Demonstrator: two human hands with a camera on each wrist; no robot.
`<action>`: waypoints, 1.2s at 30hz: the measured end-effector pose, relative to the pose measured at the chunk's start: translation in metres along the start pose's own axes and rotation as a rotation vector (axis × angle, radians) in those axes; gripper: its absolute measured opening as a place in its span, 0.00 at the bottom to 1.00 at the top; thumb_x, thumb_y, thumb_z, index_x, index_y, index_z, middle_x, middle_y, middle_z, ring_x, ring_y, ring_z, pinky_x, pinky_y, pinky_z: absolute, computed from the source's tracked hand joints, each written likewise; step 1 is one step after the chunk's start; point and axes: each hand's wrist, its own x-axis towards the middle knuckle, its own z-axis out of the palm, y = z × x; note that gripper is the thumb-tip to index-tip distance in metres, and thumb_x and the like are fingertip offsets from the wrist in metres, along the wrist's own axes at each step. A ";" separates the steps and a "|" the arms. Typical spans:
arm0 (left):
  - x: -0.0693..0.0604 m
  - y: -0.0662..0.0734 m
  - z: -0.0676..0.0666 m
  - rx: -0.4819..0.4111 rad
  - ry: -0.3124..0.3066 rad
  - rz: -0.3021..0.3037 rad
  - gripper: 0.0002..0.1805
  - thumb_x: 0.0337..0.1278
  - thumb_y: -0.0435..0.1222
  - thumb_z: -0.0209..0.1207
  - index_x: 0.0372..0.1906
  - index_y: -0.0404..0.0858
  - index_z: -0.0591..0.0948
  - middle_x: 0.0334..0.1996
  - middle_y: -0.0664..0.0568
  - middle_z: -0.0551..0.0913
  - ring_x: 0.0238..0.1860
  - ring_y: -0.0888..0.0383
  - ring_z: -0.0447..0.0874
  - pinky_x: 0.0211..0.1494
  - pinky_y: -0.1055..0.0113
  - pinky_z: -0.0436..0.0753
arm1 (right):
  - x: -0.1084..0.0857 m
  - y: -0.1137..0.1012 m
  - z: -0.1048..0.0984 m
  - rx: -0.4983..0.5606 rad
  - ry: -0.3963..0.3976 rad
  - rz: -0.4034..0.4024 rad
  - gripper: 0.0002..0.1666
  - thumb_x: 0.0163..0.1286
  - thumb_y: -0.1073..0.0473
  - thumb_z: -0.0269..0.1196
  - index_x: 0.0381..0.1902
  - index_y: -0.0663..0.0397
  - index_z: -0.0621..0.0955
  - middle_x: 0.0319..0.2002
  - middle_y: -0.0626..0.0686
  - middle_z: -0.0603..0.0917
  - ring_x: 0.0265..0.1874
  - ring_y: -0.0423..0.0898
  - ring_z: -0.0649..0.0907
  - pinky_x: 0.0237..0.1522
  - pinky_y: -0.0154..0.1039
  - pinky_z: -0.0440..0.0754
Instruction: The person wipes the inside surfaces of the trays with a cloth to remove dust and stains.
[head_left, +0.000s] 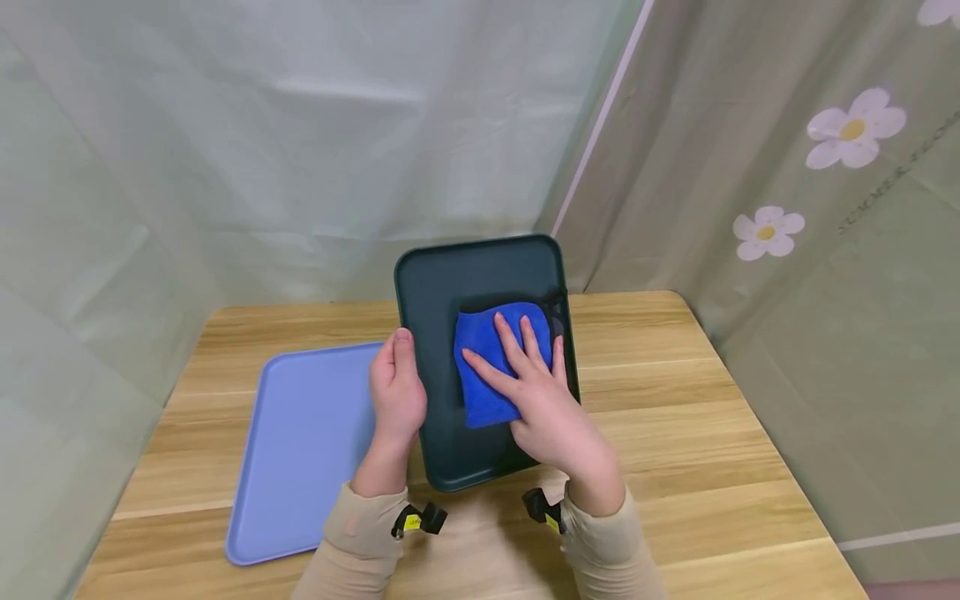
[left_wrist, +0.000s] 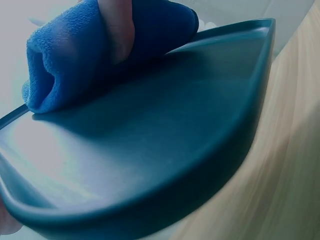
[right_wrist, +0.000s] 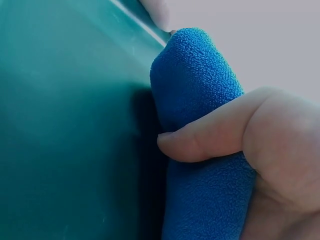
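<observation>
A dark green rectangular tray (head_left: 468, 275) is held up at a tilt above the wooden table. My left hand (head_left: 397, 387) grips its left edge, thumb along the rim and the other fingers hidden behind. On the tray's inner face lies a folded blue cloth (head_left: 483, 400), fuzzy in the right wrist view. My right hand (head_left: 540, 400) presses the cloth against the tray with spread fingers. Its thumb (right_wrist: 200, 142) bends over the near edge of the cloth, holding it. Dark glossy marks show on the tray beside the cloth's upper right corner.
A light blue tray (head_left: 300, 450) lies flat on the wooden table (head_left: 675, 467), left of the green tray and partly behind my left arm. Pale curtains (head_left: 360, 150) hang behind and at both sides, the right one with white flowers. Small black cameras sit at both wrists.
</observation>
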 end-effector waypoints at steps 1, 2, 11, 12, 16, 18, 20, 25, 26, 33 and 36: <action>0.000 0.000 0.000 -0.001 -0.002 0.000 0.27 0.89 0.43 0.46 0.37 0.22 0.77 0.27 0.49 0.76 0.31 0.56 0.78 0.35 0.68 0.79 | 0.000 -0.001 0.001 0.001 -0.002 0.001 0.69 0.54 0.82 0.62 0.85 0.23 0.59 0.87 0.45 0.31 0.84 0.57 0.31 0.73 0.77 0.27; 0.000 -0.001 -0.001 0.001 -0.003 0.002 0.27 0.89 0.43 0.46 0.36 0.22 0.77 0.26 0.49 0.74 0.30 0.56 0.77 0.34 0.68 0.77 | 0.000 -0.003 0.001 0.002 -0.005 0.001 0.69 0.54 0.82 0.62 0.85 0.23 0.59 0.87 0.45 0.31 0.84 0.57 0.31 0.73 0.77 0.27; 0.003 -0.005 -0.003 0.013 0.016 0.019 0.27 0.89 0.43 0.46 0.29 0.26 0.72 0.23 0.51 0.64 0.27 0.55 0.67 0.33 0.67 0.66 | 0.004 -0.019 0.009 -0.014 -0.090 -0.037 0.69 0.54 0.80 0.66 0.85 0.23 0.58 0.86 0.44 0.30 0.84 0.57 0.30 0.74 0.76 0.29; 0.004 -0.005 -0.003 0.011 0.018 0.015 0.27 0.89 0.43 0.46 0.29 0.28 0.72 0.23 0.51 0.64 0.28 0.55 0.69 0.34 0.66 0.67 | 0.004 -0.021 0.010 -0.016 -0.096 -0.043 0.69 0.55 0.80 0.66 0.85 0.23 0.58 0.86 0.44 0.30 0.84 0.58 0.30 0.74 0.76 0.29; 0.004 -0.006 -0.002 -0.011 0.016 -0.002 0.27 0.89 0.44 0.46 0.29 0.31 0.73 0.23 0.51 0.66 0.30 0.54 0.73 0.37 0.66 0.71 | 0.004 -0.025 0.012 -0.036 -0.105 -0.065 0.69 0.53 0.80 0.67 0.85 0.24 0.59 0.87 0.45 0.31 0.84 0.58 0.30 0.74 0.77 0.29; 0.004 -0.007 -0.002 -0.014 0.016 -0.008 0.27 0.89 0.45 0.46 0.29 0.30 0.74 0.23 0.51 0.68 0.31 0.54 0.75 0.37 0.66 0.73 | 0.003 -0.026 0.013 -0.043 -0.102 -0.075 0.69 0.53 0.79 0.68 0.85 0.25 0.60 0.87 0.46 0.32 0.84 0.59 0.31 0.74 0.77 0.30; 0.004 -0.007 -0.003 -0.018 0.007 -0.015 0.28 0.89 0.46 0.46 0.31 0.29 0.75 0.23 0.50 0.69 0.31 0.53 0.76 0.37 0.66 0.75 | 0.003 -0.027 0.014 -0.041 -0.100 -0.075 0.68 0.54 0.78 0.69 0.85 0.25 0.60 0.87 0.46 0.32 0.84 0.60 0.32 0.74 0.78 0.30; 0.002 -0.008 -0.006 -0.049 -0.022 -0.043 0.29 0.88 0.50 0.45 0.47 0.28 0.83 0.32 0.48 0.82 0.37 0.52 0.84 0.39 0.65 0.84 | 0.002 -0.029 0.018 -0.037 -0.120 -0.083 0.69 0.54 0.78 0.70 0.86 0.25 0.58 0.87 0.45 0.30 0.84 0.58 0.30 0.73 0.77 0.30; 0.002 -0.008 -0.007 -0.058 -0.027 -0.048 0.29 0.88 0.50 0.45 0.50 0.29 0.84 0.34 0.48 0.84 0.38 0.52 0.85 0.41 0.65 0.85 | 0.002 -0.030 0.019 -0.041 -0.122 -0.086 0.70 0.53 0.78 0.70 0.86 0.25 0.58 0.86 0.45 0.30 0.84 0.58 0.30 0.73 0.77 0.30; 0.002 -0.007 -0.010 -0.096 -0.030 -0.066 0.31 0.88 0.53 0.44 0.56 0.29 0.84 0.39 0.48 0.88 0.40 0.53 0.88 0.42 0.64 0.87 | 0.003 -0.031 0.021 -0.034 -0.117 -0.090 0.70 0.53 0.79 0.70 0.85 0.23 0.59 0.86 0.44 0.29 0.84 0.56 0.31 0.74 0.76 0.30; 0.002 -0.007 -0.011 -0.097 -0.028 -0.064 0.31 0.88 0.53 0.45 0.57 0.29 0.84 0.39 0.48 0.88 0.39 0.53 0.88 0.41 0.64 0.87 | 0.003 -0.032 0.021 -0.029 -0.120 -0.091 0.70 0.53 0.79 0.70 0.85 0.22 0.60 0.86 0.44 0.29 0.84 0.56 0.31 0.74 0.76 0.29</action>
